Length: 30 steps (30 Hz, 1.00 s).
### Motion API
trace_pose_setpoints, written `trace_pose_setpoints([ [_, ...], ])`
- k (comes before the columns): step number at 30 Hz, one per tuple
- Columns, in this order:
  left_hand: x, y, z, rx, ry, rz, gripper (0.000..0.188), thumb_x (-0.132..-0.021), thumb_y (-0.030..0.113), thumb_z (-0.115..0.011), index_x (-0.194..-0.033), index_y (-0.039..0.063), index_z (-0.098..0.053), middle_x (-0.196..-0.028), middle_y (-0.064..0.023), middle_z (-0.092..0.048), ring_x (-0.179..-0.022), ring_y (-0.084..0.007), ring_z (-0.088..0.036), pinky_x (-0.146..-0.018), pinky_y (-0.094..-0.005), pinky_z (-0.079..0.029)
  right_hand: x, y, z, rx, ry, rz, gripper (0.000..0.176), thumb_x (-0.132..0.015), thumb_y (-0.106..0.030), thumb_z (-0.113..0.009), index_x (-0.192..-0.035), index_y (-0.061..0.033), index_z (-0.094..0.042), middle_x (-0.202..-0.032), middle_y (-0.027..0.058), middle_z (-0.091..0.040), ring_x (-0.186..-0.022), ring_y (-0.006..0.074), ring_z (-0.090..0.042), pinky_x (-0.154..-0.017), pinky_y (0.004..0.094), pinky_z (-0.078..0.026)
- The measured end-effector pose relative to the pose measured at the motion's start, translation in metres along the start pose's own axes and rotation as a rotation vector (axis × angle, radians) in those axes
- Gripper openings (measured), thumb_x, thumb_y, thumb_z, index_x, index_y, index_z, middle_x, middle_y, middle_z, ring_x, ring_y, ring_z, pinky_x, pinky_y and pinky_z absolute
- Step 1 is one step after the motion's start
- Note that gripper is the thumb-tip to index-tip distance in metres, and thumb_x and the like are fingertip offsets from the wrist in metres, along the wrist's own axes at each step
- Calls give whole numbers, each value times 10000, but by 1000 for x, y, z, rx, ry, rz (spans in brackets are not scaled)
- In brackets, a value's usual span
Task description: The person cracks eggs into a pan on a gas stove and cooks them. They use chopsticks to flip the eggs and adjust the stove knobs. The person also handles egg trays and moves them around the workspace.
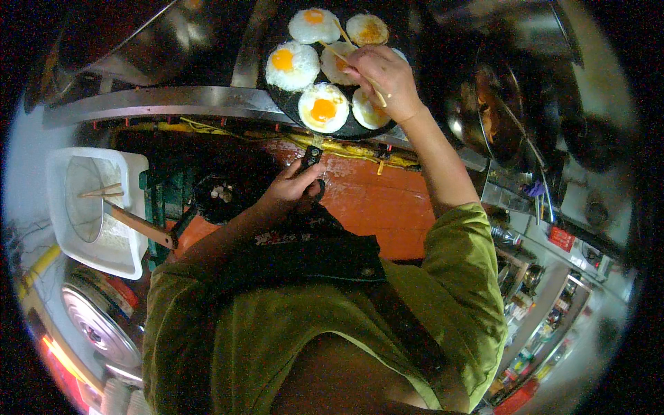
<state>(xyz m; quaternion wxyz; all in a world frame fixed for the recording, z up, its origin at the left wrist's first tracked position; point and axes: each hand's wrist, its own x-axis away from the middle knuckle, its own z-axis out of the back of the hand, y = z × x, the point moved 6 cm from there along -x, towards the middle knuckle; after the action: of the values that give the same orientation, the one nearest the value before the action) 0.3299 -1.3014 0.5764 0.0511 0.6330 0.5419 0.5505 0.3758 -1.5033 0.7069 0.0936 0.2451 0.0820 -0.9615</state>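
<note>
A dark round frying pan (342,136) holds several fried eggs in small round portions. My left hand (298,181) grips the pan's black handle (313,155) below its near rim. Over the pan's right side, my right hand (386,80) holds a pair of wooden chopsticks (342,33). Their tips point to the upper left, among the eggs at the back. A fried egg (323,110) with an orange yolk lies nearest the handle. The egg at the back right (368,29) shows a browned top. My right hand partly covers the eggs beneath it.
A steel counter edge (166,101) runs left of the pan, with a yellow pipe (342,150) below it. At left, a white plastic tub (137,218) holds a sieve with a wooden handle (140,225). A dark wok (503,109) stands at right. Crowded shelves (550,321) are at lower right.
</note>
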Motion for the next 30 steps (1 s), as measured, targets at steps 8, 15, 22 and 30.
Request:
trace_pose_setpoints([
  [8,-1,2,-2,-32,-85,-119,206,-925,319,-482,-846,130,-478,-573,35,-430,-441,-71,-386,-399,-223,-289,11,13,12,-45,-12,-258,136,-737,-131,-692,-836,-75,-617,-813,75,-639,-762,249,-617,-645,322,-503],
  [15,0,0,-1,-48,-60,-110,210,-931,310,-469,-824,129,-463,-564,34,-425,-440,-72,-385,-397,-226,-288,11,4,-2,-2,-2,28,164,-696,-123,-706,-815,-90,-597,-818,45,-643,-787,251,-616,-676,323,-512],
  [22,-3,-5,-1,63,-30,-22,177,-930,291,-468,-854,132,-481,-578,41,-434,-447,-71,-389,-408,-221,-285,8,-4,-18,51,-62,161,198,-652,-127,-702,-823,-107,-604,-863,12,-642,-879,240,-597,-726,327,-517],
  [30,3,2,-2,4,-80,-94,145,-934,268,-464,-905,129,-487,-579,43,-428,-462,-66,-380,-423,-216,-283,-5,-12,-28,132,-92,315,199,-700,-123,-577,-897,-126,-608,-957,31,-620,-902,238,-585,-777,330,-507],
])
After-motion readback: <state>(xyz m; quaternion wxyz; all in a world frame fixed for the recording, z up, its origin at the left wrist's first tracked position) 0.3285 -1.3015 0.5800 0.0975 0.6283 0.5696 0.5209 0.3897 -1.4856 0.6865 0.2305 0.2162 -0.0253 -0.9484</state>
